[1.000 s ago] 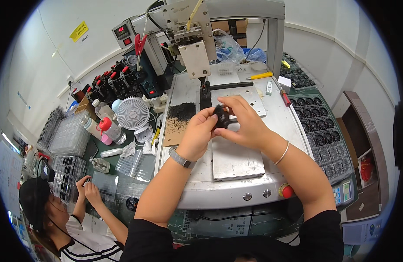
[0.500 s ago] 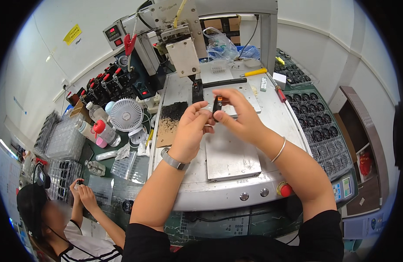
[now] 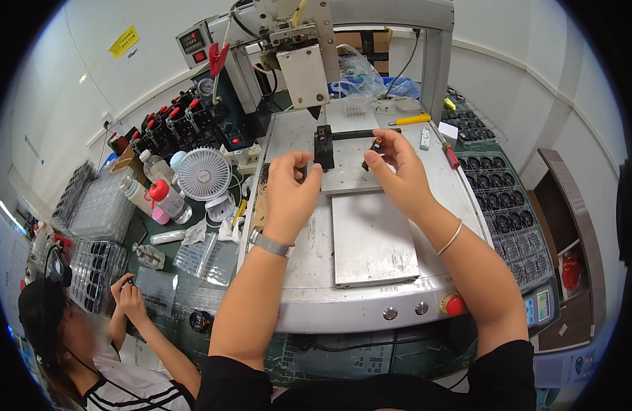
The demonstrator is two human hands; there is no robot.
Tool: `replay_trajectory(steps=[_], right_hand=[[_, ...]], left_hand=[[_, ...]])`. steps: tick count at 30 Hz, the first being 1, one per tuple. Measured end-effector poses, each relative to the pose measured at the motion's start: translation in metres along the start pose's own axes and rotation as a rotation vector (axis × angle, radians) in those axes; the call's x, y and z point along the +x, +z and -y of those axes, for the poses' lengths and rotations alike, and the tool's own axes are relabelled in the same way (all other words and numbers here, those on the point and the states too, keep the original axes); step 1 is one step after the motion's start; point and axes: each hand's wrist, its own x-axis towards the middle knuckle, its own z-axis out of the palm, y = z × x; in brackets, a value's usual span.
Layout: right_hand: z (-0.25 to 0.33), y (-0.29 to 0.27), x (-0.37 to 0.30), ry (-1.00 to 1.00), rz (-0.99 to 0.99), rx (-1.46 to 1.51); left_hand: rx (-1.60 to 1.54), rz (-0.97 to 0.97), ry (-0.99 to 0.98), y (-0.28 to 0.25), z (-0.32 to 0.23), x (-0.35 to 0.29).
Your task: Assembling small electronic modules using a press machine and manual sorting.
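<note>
My right hand (image 3: 405, 175) pinches a small black part (image 3: 375, 145) with an orange spot, holding it tilted above the metal plate. My left hand (image 3: 292, 195) is at the left side of a black fixture block (image 3: 323, 152), with its fingers half curled and its thumb apart from them. Nothing shows in its grip, though the inner fingers are partly hidden. On top of the block sits a small dark piece with an orange spot. Just above it hangs the dark nozzle (image 3: 314, 111) of the bench machine's white head (image 3: 304, 77).
A raised metal slab (image 3: 374, 240) lies before me on the machine bed. A red emergency button (image 3: 454, 305) is at the front right. Trays of black parts (image 3: 497, 185) line the right; a screwdriver (image 3: 451, 157), fan (image 3: 204, 175) and bottles (image 3: 169, 201) stand around. A co-worker (image 3: 76, 329) sits at left.
My hands have moved apart: the left has let go of the small black part and moved left to the fixture block, while the right keeps the part. The whole view has shifted slightly.
</note>
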Motion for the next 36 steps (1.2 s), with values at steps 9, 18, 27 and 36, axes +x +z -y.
replay_trajectory(steps=[9,18,27,36], right_hand=[[0.013,0.005,0.009,-0.016,-0.007,-0.022],[0.027,0.022,0.021,-0.123,0.022,-0.095],[0.027,0.041,0.016,-0.18,0.278,-0.231],[0.034,0.038,0.016,-0.113,0.313,-0.29]], left_hand=[[0.248,0.031,0.066,-0.001,-0.01,0.001],[-0.325,0.027,-0.215,-0.001,-0.016,0.002],[-0.237,-0.279,0.274,-0.001,-0.028,-0.004],[-0.243,-0.287,0.325,-0.001,-0.028,-0.007]])
